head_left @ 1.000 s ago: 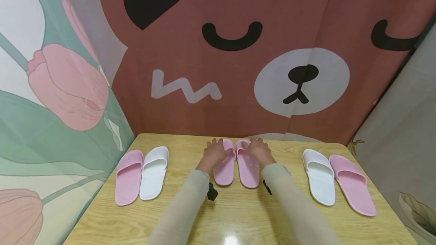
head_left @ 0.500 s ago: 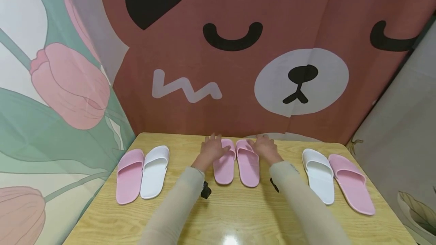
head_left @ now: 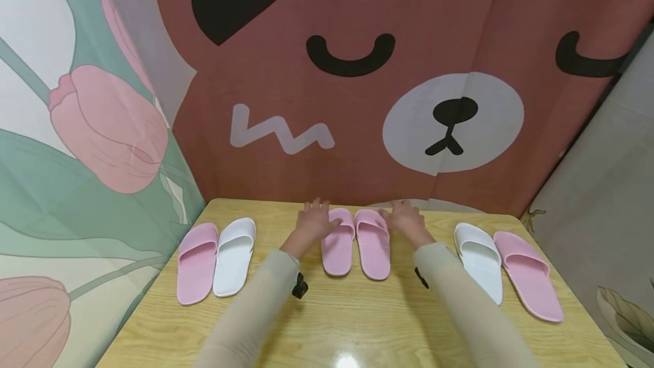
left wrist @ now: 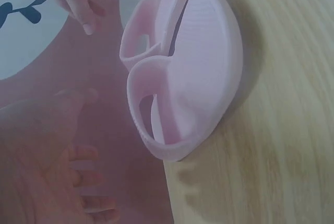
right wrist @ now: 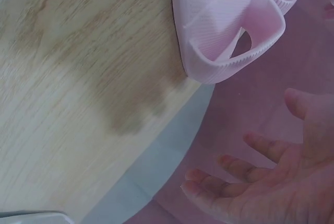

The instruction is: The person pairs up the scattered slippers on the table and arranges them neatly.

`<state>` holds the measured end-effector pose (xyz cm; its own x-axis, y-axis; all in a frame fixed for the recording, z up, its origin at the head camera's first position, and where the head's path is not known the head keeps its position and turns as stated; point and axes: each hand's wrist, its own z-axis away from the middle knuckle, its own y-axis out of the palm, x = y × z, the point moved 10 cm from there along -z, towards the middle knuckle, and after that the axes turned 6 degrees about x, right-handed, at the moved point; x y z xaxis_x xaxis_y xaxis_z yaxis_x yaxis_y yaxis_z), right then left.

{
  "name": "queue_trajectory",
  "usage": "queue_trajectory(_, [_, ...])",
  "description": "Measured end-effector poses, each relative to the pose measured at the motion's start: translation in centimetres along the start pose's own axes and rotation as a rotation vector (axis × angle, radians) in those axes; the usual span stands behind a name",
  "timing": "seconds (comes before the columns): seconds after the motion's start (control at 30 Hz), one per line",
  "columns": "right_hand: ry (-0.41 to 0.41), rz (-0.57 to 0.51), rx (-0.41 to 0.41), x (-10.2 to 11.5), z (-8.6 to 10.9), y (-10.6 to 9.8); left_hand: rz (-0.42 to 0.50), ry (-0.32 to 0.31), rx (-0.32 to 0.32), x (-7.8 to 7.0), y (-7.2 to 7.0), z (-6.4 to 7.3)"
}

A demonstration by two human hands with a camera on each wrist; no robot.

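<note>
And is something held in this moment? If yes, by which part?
Nothing is held: left hand and right hand are open, clear of the middle pink slippers.

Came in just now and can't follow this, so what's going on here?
A person's left hand and right hand are on either side of two pink, open-toed slippers lying side by side on a wood-grain table. Both hands are open and grip nothing; the wrist views show them apart from the slippers. Toward the left lie another pink slipper and a white slipper; toward the right, a second white slipper and a further pink slipper.
</note>
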<state>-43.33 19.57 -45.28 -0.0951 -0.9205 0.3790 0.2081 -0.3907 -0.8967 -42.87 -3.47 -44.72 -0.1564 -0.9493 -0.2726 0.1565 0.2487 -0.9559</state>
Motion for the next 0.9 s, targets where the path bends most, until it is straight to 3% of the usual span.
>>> queue_trajectory(0.63, [-0.016,0.011,0.000,-1.5,0.9,-1.3,-0.059,0.020,-0.024,0.9,-1.4,1.2])
queue_trajectory(0.9, [-0.010,0.018,-0.012,-2.2,1.1,-1.9,-0.039,0.033,-0.061,1.6,-2.1,1.9])
